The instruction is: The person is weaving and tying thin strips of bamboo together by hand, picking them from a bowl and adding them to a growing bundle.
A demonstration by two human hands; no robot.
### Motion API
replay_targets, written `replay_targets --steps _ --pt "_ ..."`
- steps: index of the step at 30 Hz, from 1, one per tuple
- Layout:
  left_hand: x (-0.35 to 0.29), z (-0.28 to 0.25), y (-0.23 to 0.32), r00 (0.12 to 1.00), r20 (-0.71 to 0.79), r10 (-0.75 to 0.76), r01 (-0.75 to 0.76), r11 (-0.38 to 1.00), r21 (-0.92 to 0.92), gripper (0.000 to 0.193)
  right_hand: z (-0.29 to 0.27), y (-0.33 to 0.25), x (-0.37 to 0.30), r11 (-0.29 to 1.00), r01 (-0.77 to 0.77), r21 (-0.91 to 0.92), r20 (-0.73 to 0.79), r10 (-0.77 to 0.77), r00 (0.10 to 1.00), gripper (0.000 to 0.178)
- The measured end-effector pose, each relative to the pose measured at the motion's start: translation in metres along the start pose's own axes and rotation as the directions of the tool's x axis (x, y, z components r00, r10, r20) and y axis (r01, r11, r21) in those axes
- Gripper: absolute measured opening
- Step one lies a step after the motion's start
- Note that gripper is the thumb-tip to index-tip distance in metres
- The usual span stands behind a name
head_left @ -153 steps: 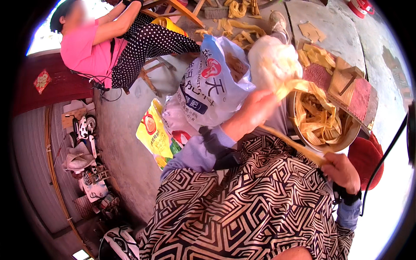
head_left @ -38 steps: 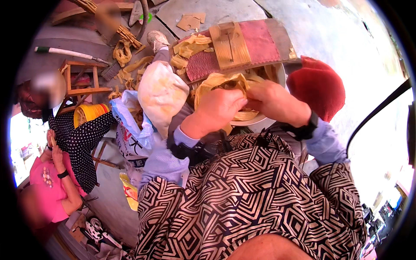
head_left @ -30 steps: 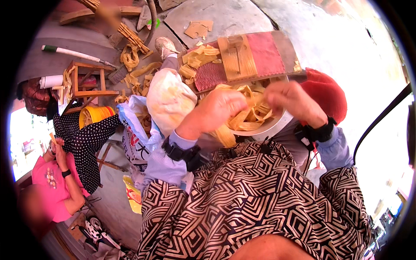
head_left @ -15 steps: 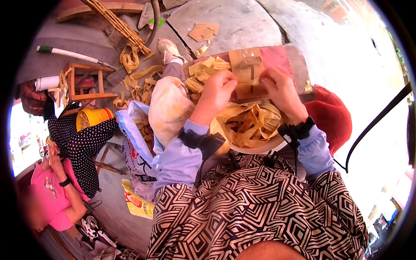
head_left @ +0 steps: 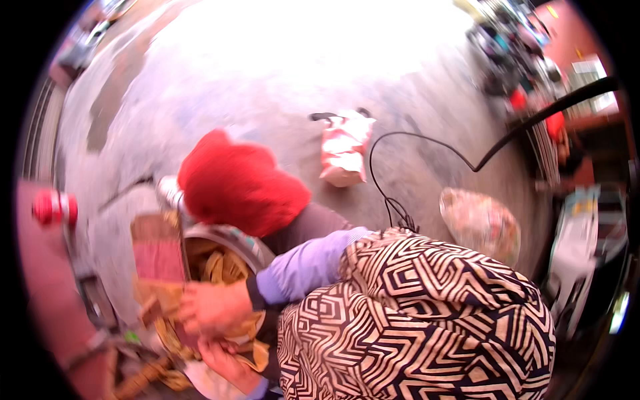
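A blurred, tilted view looks down on a person in a black-and-white patterned top (head_left: 427, 327) with lilac sleeves. Both hands work among pale yellow strips (head_left: 220, 267) heaped in a round metal basin (head_left: 233, 235) at lower left, beside a red cushion-like bundle (head_left: 240, 183). The likely risk is strips slipping over the basin's rim onto the concrete ground (head_left: 280, 80), since the heap sits high and the hands tug at it. The upper hand (head_left: 210, 308), probably the right, has its grip closed on a bunch of strips. The lower hand (head_left: 227, 360) touches strips too; its grip is too hidden to tell.
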State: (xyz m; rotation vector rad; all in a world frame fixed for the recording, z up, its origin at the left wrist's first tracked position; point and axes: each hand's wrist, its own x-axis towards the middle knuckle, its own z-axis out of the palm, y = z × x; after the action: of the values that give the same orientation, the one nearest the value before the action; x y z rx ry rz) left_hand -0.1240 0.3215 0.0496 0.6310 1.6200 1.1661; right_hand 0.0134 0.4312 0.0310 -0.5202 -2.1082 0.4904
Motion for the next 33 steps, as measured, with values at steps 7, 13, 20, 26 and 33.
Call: replay_targets --steps 7,13,20,26,33 --pt "-0.011 0.016 0.016 0.906 0.311 -0.285 0.334 0.936 -0.113 0.020 -0.003 0.018 -0.026 0.981 -0.160 -0.109 0.122 0.173 0.977 0.018" --pt "0.003 0.013 0.023 0.914 0.333 -0.233 0.270 0.960 -0.069 0.017 -0.022 -0.004 -0.018 0.973 -0.110 -0.203 0.055 0.124 0.991 0.013" --pt "-0.041 0.028 0.056 0.788 0.446 -0.425 0.482 0.876 -0.016 0.031 -0.013 0.032 -0.029 0.939 -0.313 -0.143 0.099 0.329 0.939 0.019" --pt "-0.021 -0.036 0.086 0.983 -0.052 0.174 -0.145 0.924 0.353 0.024 -0.038 -0.035 -0.010 0.957 -0.272 0.097 0.469 0.197 0.861 0.019" --pt "-0.020 0.026 0.068 0.917 0.181 0.354 -0.397 0.841 0.368 0.024 -0.071 -0.012 0.035 0.958 -0.146 0.245 0.155 0.110 0.982 0.022"
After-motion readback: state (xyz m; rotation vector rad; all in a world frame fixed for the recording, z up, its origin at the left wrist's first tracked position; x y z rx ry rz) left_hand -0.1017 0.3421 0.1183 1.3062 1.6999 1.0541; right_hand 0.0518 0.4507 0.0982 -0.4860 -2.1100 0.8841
